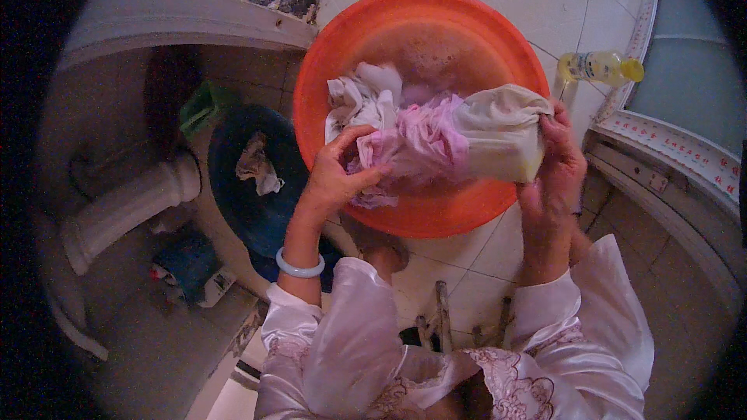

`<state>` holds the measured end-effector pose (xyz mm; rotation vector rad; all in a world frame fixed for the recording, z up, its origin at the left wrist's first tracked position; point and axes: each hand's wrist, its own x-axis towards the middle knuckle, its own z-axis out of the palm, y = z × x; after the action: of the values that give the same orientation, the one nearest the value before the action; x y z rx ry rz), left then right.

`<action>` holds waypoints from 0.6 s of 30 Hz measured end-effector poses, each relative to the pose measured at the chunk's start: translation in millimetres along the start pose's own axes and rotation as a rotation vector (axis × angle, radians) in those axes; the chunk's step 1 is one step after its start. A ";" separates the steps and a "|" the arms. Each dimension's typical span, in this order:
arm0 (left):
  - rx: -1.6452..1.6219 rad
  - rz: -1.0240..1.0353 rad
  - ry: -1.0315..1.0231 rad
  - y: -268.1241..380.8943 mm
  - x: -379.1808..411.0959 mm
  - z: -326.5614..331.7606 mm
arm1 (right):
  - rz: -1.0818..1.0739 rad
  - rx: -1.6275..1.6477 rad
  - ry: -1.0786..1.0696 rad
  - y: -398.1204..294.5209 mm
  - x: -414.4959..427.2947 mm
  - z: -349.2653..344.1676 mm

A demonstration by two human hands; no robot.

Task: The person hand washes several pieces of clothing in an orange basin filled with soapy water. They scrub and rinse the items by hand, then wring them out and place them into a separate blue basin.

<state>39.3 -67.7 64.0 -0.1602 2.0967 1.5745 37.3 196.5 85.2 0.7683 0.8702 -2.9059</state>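
Between my two hands stretches a wet pink cloth garment with a pale whitish-yellow section at its right end. My left hand grips the bunched pink end, its thumb and fingers around the fabric. At the other end, my right hand holds the pale section by its upper corner and side. Below the garment is a large orange plastic basin with cloudy, sudsy water. A crumpled white cloth lies in the basin, just beyond my left hand.
To the left stands a dark blue-green tub holding a small crumpled cloth. A green plastic container is beside it. On the right, a clear bottle with a yellow cap lies by a glass-paned door frame. White floor tiles surround the basin.
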 end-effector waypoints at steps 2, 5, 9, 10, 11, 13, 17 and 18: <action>0.079 -0.004 -0.001 1.6 -1.2 -2.4 | -0.058 -0.007 -0.001 -8.8 0.3 1.9; -0.086 -0.063 0.107 8.9 -4.1 -1.9 | -0.186 -0.238 0.104 -22.2 9.5 -7.2; -0.213 -0.032 0.228 8.5 -9.3 -5.9 | -0.230 -0.234 0.230 -22.2 16.5 -21.3; -0.125 0.000 0.252 10.4 -11.8 -7.1 | -0.241 -0.274 0.213 -23.2 17.3 -24.3; -0.035 0.032 0.276 13.2 -14.7 -7.7 | -0.252 -0.314 0.196 -24.4 17.9 -27.0; -0.113 0.119 0.316 23.0 -26.1 -7.2 | -0.268 -0.555 0.156 -27.6 19.8 -32.7; -0.230 0.247 0.349 39.1 -35.8 -7.5 | -0.156 -1.040 -0.016 -11.2 14.4 -20.5; -0.201 0.251 0.287 40.9 -35.4 -6.5 | -0.105 -1.086 -0.072 -1.3 11.5 -11.1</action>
<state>52.0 -67.8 117.0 -0.2104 2.2381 2.0164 32.0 204.7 72.5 0.4769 2.1615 -1.9521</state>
